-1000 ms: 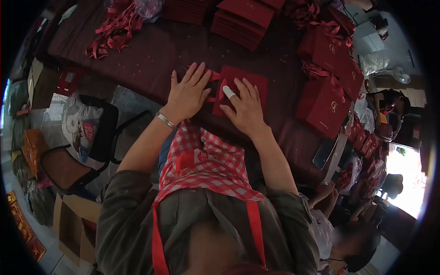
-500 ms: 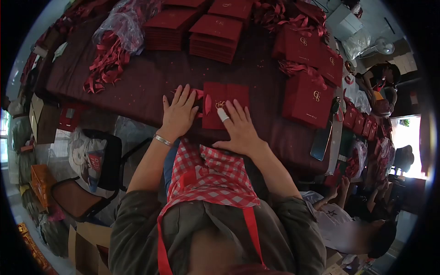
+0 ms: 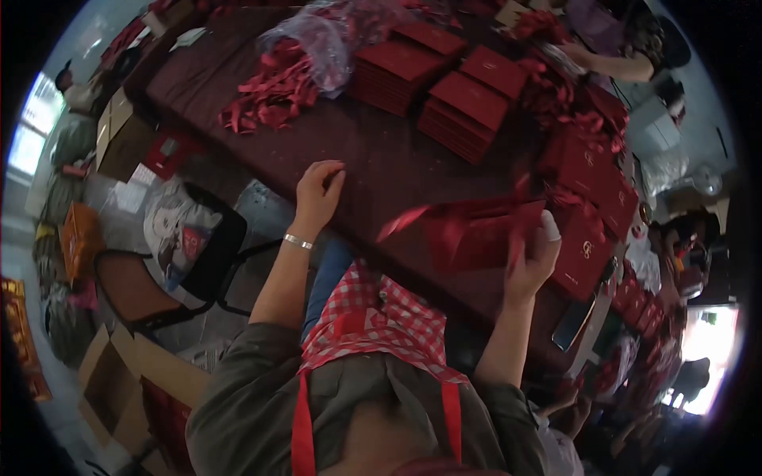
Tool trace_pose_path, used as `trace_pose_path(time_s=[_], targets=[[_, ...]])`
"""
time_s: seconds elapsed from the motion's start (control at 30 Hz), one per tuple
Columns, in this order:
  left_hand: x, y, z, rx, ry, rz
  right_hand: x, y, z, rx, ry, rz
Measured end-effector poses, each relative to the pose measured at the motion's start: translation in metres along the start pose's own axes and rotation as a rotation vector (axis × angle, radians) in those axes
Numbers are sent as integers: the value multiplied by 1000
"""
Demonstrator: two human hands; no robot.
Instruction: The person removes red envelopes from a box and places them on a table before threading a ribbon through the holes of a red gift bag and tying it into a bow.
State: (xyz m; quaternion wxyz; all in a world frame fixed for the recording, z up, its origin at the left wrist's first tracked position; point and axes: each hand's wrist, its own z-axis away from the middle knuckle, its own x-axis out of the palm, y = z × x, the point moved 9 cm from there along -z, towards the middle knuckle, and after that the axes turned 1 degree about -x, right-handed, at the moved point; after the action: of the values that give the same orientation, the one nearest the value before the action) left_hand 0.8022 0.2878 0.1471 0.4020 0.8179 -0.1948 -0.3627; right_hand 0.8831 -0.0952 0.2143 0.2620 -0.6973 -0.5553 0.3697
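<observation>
My right hand [image 3: 532, 266], a white wrap on one finger, is closed on the edge of a dark red paper gift bag [image 3: 472, 242]. The bag is tilted above the table, smeared by motion, with a red ribbon [image 3: 405, 222] trailing to its left. Near the table's front edge hovers my left hand [image 3: 319, 193], its fingers loosely bent, thumb apart and nothing in it. Just right of the held bag stand finished-looking red gift bags [image 3: 583, 250] with gold lettering and ribbon handles.
Stacks of flat red bags [image 3: 464, 115] lie at the back, beside a plastic bag [image 3: 317, 47] spilling red ribbons [image 3: 274, 91]. A phone [image 3: 573, 324] rests at the table's right edge. A chair [image 3: 151, 289] and an open carton [image 3: 131, 389] are at left. Another person's arm [image 3: 611, 63] reaches in at back right.
My right hand has lifted the bag off the table and carried it right, towards the standing bags. My left hand has come off the ribbon. The view has turned and shifted.
</observation>
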Motion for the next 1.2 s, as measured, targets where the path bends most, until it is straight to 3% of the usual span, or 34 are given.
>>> trace_pose_path(time_s=[0.03,0.07,0.1,0.13,0.17,0.2,0.27,0.33,0.4,0.57,0.67,0.73,0.77,0.83,0.87,0.93,1.0,1.03,1.1,1.2], targets=[[-5,-3,-2,-49,5,-5,5,22,-4,71,-39,194],[-14,-2,-6,72,83,-49,7,39,-5,135,-70,399],[-20,-12,-9,64,108,-55,16,59,4,189,-287,767],[-26,-25,-13,3,124,-77,19,61,12,170,-299,760],[-33,-37,-18,-58,136,-98,28,47,20,11,-314,754],[-40,-42,-26,-38,177,-147,38,34,28,-143,-327,746],[-49,-58,-44,-47,211,-229,59,17,38,-265,-445,685],[-54,-70,-63,-46,238,-307,69,21,49,-226,-499,642],[-55,-76,-84,-32,265,-374,76,36,59,-136,-656,786],[-40,-65,-132,-28,256,-559,61,57,53,-12,-571,887],[-32,-89,-151,14,249,-586,61,50,50,-41,-529,861],[-30,-63,-146,94,254,-536,58,34,50,-101,-484,697],[-22,-47,-139,163,209,-463,58,24,51,-121,-459,612],[19,-12,-105,126,-80,-392,66,10,57,-202,-475,490],[46,20,-76,202,-281,-335,71,1,56,-192,-462,376],[98,57,-17,178,-691,10,83,-13,60,-198,-467,297],[130,93,28,97,-926,347,89,-27,56,-269,-449,216],[142,103,43,84,-1009,438,88,-27,60,-290,-450,195],[162,109,58,-228,-1102,725,76,-7,63,-151,-382,176],[175,119,59,-186,-1210,571,56,-4,56,-129,-319,118]])
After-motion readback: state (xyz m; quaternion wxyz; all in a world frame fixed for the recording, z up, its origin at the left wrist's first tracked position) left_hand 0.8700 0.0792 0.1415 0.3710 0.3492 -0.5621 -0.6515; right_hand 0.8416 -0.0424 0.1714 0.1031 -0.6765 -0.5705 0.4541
